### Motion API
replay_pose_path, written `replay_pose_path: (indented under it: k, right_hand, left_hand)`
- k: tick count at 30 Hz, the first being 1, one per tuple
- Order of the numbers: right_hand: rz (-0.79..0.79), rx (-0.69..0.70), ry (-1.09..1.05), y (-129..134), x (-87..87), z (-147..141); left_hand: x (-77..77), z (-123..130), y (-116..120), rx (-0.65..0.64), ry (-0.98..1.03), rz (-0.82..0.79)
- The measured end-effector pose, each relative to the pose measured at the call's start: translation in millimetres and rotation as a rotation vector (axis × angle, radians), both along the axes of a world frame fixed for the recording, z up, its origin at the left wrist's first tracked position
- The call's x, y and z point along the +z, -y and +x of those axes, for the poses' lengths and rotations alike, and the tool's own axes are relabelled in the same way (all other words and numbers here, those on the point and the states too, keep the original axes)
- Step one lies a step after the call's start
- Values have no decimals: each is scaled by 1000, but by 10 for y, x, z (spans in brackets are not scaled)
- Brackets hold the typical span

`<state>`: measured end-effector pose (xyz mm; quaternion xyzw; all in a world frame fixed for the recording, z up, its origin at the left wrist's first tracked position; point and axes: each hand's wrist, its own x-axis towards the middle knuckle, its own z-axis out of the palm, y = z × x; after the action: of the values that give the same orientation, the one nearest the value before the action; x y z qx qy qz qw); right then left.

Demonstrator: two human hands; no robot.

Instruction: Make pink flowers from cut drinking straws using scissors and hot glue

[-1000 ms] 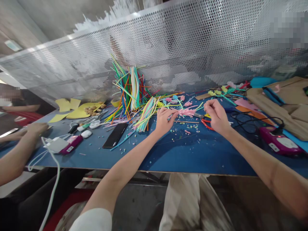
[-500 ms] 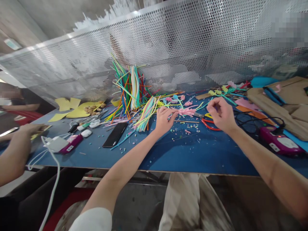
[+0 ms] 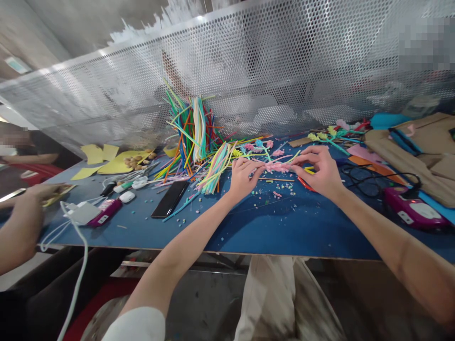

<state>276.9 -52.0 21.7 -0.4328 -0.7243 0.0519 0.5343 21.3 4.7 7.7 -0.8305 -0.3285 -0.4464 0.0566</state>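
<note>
Pink fuzzy piece [image 3: 277,167], looks like twisted pipe cleaner, is stretched sideways between both hands, closer to the back edge of the blue surface [image 3: 270,232] than the front one and kinda right of the middle. Left hand [image 3: 243,179] has a narrow pinch grip on its left end. Right hand [image 3: 320,173] has thumb and fingertips right up at the other end, but tbh I can't tell if that grip is actually closed on it.

Handling-wise I'd guess it's super light, soft and fluffy outside, bendy wire inside, so not slippery, but the loops would probably squash easily. Best hold is a light pinch at the ends, not the fluffy middle.

Red handle [image 3: 306,184] is just below the right hand, with little snippets [image 3: 277,194] scattered in front and a pastel bundle [image 3: 215,173] off past the left hand.
</note>
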Motion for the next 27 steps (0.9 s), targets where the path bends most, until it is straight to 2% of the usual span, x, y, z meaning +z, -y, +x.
replay_pose_path:
  k: [10,24,27]
  right_hand:
    - [-21,-34,27,0,-2,-11]
    - [-143,79,-33,-9,1,17]
    - [-192,146,-48,0,26,32]
  left_hand:
    - [10,4,10,9,-8,28]
    - [25,-43,6,3,-51,19]
    - [39,-61,-1,-18,-80,4]
